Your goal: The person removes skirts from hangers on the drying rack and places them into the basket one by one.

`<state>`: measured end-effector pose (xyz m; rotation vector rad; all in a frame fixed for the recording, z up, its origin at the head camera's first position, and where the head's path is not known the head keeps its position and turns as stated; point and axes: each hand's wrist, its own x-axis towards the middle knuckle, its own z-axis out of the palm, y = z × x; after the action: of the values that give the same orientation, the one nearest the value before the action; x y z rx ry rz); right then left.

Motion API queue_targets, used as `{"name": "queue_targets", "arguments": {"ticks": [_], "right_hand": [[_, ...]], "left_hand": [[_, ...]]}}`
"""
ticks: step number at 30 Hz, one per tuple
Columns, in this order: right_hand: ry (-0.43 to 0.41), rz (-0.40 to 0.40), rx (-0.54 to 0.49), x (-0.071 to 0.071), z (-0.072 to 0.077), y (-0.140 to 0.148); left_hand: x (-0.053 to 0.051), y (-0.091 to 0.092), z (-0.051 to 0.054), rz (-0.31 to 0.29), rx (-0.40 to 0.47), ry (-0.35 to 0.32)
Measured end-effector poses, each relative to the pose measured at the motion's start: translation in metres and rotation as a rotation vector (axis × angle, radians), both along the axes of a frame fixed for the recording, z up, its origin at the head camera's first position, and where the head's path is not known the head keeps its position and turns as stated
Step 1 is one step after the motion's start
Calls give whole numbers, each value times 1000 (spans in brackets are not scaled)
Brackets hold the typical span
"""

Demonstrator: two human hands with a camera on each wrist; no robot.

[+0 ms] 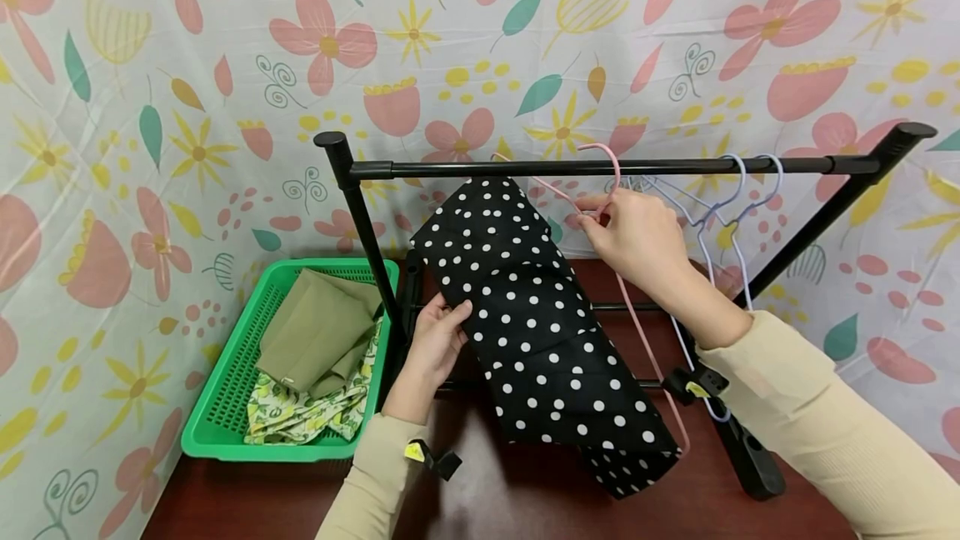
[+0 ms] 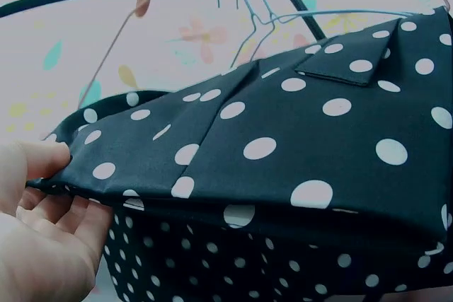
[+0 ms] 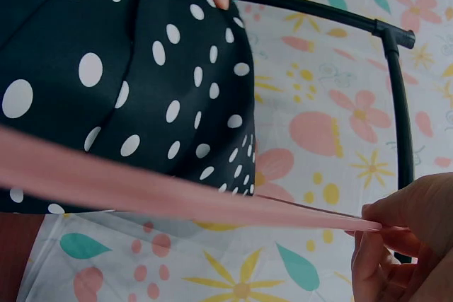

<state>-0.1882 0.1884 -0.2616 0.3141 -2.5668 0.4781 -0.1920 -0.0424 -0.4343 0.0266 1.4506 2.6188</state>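
In the head view a black cloth garment with white dots (image 1: 532, 307) hangs folded over a pink hanger (image 1: 617, 173). My right hand (image 1: 637, 236) pinches that hanger just below its hook. The hook's tip stands level with the rack's top bar; whether it rests over the bar I cannot tell. On the garment's left edge, my left hand (image 1: 431, 340) pinches the fabric between thumb and fingers. The left wrist view shows the thumb on top of the dotted cloth (image 2: 262, 146) with the fingers beneath. Close to the right wrist camera, the hanger's pink arm (image 3: 141, 182) runs into the fingers.
A black rack (image 1: 480, 169) spans the middle. Light blue hangers (image 1: 738, 182) hang at its right end. Left of it, a green basket (image 1: 225, 390) holds olive cloth (image 1: 315, 323) and lemon-print cloth (image 1: 300, 415). The table (image 1: 480, 490) is dark reddish brown.
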Motion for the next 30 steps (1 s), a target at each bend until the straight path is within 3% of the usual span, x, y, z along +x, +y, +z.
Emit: {"name": "queue_targets", "arguments": {"ticks": [15, 30], "right_hand": [[30, -6, -4, -1, -6, 0], [53, -9, 8, -1, -8, 1]], "left_hand": [[-3, -1, 36, -23, -74, 108], [2, -5, 69, 17, -121, 204]]}}
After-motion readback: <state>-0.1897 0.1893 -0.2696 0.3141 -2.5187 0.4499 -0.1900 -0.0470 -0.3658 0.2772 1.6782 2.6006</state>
